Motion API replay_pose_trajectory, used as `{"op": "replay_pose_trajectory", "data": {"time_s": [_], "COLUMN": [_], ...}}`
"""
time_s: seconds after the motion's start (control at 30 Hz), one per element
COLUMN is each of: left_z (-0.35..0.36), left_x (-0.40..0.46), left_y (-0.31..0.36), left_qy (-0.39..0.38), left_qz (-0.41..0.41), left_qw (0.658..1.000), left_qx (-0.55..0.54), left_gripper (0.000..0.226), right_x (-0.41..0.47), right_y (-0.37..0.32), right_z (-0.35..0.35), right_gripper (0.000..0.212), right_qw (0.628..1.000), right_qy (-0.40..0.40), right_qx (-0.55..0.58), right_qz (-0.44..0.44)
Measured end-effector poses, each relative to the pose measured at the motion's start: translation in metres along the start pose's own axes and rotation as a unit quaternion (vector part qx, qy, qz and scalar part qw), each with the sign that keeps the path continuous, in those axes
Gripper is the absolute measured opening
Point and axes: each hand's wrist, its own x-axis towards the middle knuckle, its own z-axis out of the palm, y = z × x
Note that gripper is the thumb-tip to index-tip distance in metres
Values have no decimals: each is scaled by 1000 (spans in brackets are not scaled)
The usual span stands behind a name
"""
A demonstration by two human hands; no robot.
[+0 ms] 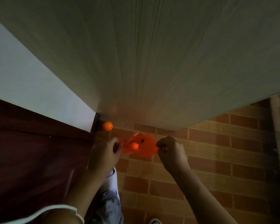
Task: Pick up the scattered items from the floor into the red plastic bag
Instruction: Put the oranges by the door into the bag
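Over a brick-patterned tile floor point(208, 159) beside a pale wood-grain panel, our left hand point(106, 152) and right hand point(170, 151) each pinch an edge of the thin red plastic bag point(141, 145). One small round orange fruit point(134, 146) seems already inside; another orange fruit point(107, 126) remains on the floor in the corner.

A white-edged sleeve point(61, 209) covers the left upper arm; both forearms are bare, a white shoe point(154, 221) below.
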Motion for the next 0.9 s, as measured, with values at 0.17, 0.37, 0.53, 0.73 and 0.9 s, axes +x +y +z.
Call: {"op": "replay_pose_trajectory", "data": {"time_s": [0.17, 0.37, 0.53, 0.73, 0.9], "left_z": [44, 94, 123, 139, 163], "left_x": [28, 70, 93, 108, 104], "left_y": [-34, -74, -89, -93, -95], "left_qy": [-14, 2, 19, 17, -84], "left_qz": [25, 70, 100, 179, 280], "left_qw": [999, 996, 990, 982, 946], "left_qx": [22, 48, 100, 56, 137], "left_gripper": [17, 19, 21, 63, 57], "right_x": [43, 89, 124, 151, 182], "right_y": [24, 50, 67, 90, 104], "right_z": [37, 74, 113, 152, 162], "right_gripper": [27, 22, 16, 29, 44], "right_qw": [1000, 995, 987, 968, 971], "right_qy": [7, 36, 33, 60, -25], "right_qx": [-9, -45, -92, -153, -125], "right_qz": [-11, -77, -130, -190, -204]}}
